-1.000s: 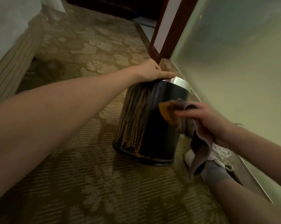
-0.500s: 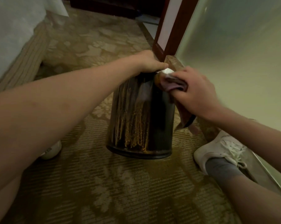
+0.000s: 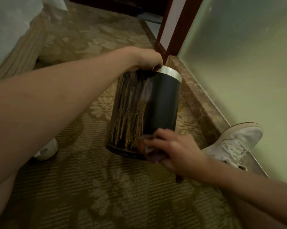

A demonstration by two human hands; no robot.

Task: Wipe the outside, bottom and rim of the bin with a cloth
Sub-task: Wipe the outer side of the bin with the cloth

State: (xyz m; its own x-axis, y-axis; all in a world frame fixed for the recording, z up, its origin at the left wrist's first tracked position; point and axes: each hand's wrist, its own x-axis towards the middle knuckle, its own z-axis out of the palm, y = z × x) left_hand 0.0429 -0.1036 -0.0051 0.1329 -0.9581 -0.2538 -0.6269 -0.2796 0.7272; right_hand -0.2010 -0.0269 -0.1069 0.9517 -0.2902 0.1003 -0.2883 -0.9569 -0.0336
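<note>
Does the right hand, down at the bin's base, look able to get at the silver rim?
Probably yes: nothing lies between the right hand, holding the cloth, and the silver rim, and the left hand grips only the rim's left part.

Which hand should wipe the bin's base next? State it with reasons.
Right. The right hand holds the purplish cloth against the lower wall of the black cylindrical bin; the left hand grips its silver metal rim, steadying it.
</note>
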